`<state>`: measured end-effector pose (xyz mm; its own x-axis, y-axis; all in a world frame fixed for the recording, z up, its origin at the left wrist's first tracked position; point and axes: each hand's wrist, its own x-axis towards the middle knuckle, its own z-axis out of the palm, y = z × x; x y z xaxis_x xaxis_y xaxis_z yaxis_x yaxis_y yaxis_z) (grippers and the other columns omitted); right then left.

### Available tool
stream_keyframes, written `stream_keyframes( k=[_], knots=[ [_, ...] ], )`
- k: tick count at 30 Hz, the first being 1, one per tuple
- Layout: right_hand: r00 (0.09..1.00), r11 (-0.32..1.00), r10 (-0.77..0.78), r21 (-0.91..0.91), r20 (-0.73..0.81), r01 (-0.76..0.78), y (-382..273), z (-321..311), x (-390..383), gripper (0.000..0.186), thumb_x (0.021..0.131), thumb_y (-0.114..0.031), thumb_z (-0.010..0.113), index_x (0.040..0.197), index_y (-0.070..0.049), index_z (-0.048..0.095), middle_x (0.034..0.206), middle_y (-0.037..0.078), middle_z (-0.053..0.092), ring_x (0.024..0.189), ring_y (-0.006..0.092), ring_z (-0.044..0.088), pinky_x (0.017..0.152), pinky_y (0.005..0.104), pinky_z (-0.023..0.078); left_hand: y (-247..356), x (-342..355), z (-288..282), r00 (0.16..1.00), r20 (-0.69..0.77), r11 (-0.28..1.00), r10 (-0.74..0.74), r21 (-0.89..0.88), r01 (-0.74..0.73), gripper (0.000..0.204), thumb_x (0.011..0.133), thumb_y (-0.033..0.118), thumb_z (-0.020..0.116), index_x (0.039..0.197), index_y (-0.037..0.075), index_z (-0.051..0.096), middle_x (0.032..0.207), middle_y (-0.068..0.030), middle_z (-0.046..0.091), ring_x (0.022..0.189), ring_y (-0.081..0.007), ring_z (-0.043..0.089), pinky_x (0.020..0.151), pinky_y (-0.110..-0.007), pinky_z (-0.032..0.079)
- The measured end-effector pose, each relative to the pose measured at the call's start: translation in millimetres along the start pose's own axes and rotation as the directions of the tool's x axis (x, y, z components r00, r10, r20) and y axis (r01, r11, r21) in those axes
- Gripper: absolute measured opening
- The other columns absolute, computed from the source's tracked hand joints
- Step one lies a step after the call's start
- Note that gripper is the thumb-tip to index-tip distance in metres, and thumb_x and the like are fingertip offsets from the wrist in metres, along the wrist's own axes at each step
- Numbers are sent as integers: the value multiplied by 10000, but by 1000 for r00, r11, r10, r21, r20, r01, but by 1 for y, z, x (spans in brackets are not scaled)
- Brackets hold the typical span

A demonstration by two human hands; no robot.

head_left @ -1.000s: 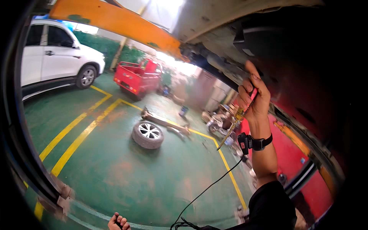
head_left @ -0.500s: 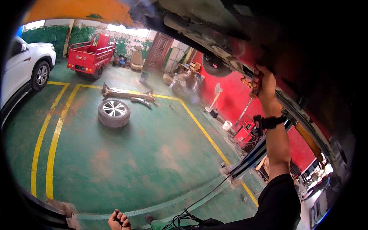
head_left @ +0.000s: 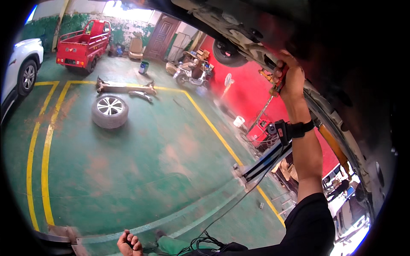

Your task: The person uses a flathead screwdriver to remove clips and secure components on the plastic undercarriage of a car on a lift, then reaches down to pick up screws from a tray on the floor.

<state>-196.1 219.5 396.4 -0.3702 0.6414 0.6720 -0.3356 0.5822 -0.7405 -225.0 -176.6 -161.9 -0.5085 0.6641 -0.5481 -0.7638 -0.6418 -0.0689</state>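
My right arm reaches up to the underside of a raised car. High in the view, my right hand is closed around a slim red object, mostly hidden by the fingers, close against the car's dark underbody. A black strap with a small box sits on that wrist. Low in the view, my left hand hangs with its fingers curled in. Whether it holds anything is hidden.
A loose wheel lies on the green floor, beside a metal axle beam. Beyond stand a red cargo tricycle, a white car and a scooter. Black cable loops near my body. A lift post base stands right.
My view has shifted, so the floor, wheel and vehicles sit further left and higher. My right hand stays raised at the underbody, its grip slightly turned. My left hand remains low and curled.
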Motion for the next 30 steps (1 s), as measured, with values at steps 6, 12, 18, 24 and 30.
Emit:
stream_keyframes(
  k=[6, 12, 18, 24, 30],
  knots=[
    [997, 997, 53, -52, -52, -55, 24, -9, 10, 153, 920, -169, 621, 970, -25, 612, 690, 44, 523, 498, 135, 491, 406, 279, 399, 2, 34, 5, 998, -55, 999, -25, -23, 24, 116, 990, 135, 482, 940, 58, 552, 668, -2, 403, 541, -121, 357, 367, -237, 266],
    [983, 966, -183, -177, 31, 186, 52, -2, 17, 188, 951, -216, 638, 915, -32, 627, 659, 43, 552, 455, 124, 494, 380, 262, 392, -10, 91, 52, 990, -112, 994, -82, 63, 90, 101, 985, 136, 478, 930, 65, 524, 662, 21, 370, 539, -109, 336, 357, -234, 256],
    [944, 910, -331, -267, -3, 318, 53, 5, 43, 262, 970, -270, 613, 814, -60, 601, 590, 37, 506, 444, 123, 465, 390, 268, 368, -30, 170, 121, 983, -74, 972, -170, 154, 180, 81, 958, 122, 483, 898, 78, 516, 658, 21, 348, 525, -113, 320, 354, -237, 236],
    [908, 860, -415, -351, -59, 370, 53, 12, 49, 390, 965, -361, 625, 811, -3, 624, 653, 49, 536, 448, 134, 492, 398, 270, 385, -51, 237, 148, 909, -115, 875, -401, 244, 417, 102, 934, 116, 494, 834, 103, 481, 648, 25, 324, 503, -113, 281, 374, -245, 207],
    [837, 761, -538, -484, -102, 431, 63, 24, 50, 436, 982, -383, 592, 804, 13, 625, 650, 52, 528, 442, 137, 500, 387, 266, 386, -44, 312, 188, 847, -190, 738, -497, 422, 527, 132, 917, 117, 504, 792, 116, 464, 643, 25, 333, 519, -107, 292, 384, -242, 218]
  ],
)
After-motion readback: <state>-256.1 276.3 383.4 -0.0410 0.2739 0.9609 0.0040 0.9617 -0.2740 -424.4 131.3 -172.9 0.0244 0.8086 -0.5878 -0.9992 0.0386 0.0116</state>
